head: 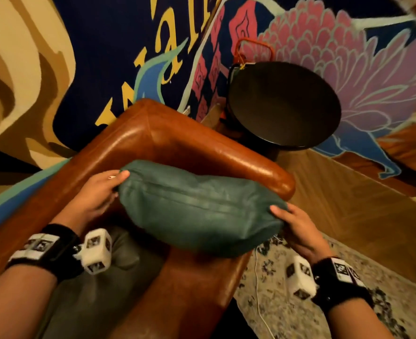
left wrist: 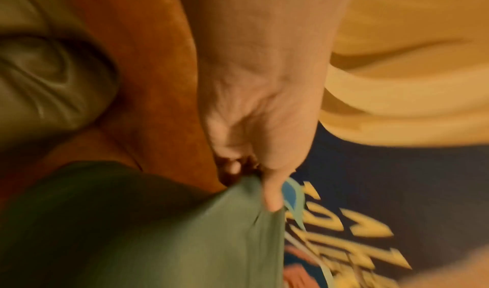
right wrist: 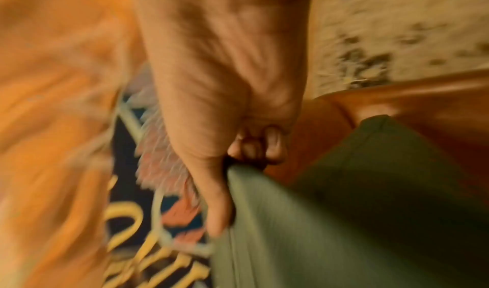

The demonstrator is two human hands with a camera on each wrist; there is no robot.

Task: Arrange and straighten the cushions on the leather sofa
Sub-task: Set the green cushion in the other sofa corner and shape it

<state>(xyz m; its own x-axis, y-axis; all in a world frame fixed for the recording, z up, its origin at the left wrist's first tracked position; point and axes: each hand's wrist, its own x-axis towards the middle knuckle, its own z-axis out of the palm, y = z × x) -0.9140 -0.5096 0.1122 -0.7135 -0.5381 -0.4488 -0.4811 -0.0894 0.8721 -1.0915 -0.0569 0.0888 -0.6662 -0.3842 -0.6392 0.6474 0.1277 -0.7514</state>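
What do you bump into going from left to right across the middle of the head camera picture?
Left hand → green cushion → right hand → patterned rug.

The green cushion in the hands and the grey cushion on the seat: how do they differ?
The green cushion is held up by both ends, left hand and right hand, over the sofa arm; the grey cushion lies on the seat, untouched. The green one looks plump, the grey one creased and slumped. Both look leathery.
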